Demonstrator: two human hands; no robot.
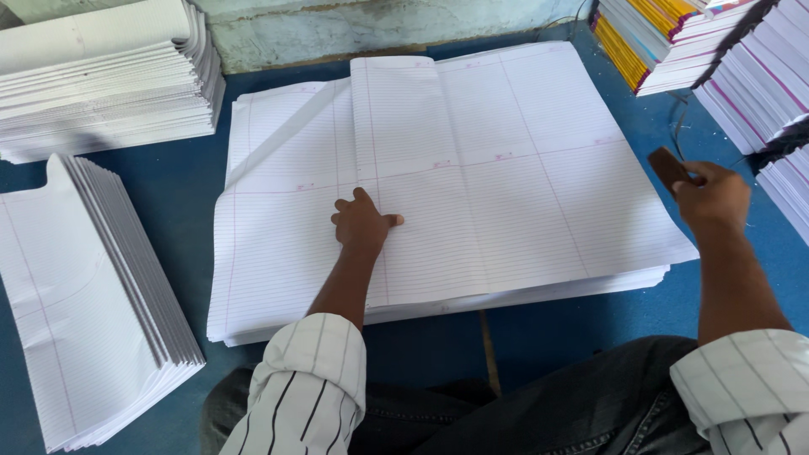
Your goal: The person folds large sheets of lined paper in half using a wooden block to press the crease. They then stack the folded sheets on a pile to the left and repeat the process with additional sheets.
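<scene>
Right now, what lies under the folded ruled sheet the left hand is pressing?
Under the folded sheet pressed by the left hand lies a stack of ruled sheets on blue flooring. Its edges show in front; anything beneath the stack is covered.

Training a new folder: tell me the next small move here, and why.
Probably bring the right hand with its brown tool over to the folded sheet and press the crease; the left hand pins the fold edge flat, and the tool is off the paper.
</scene>
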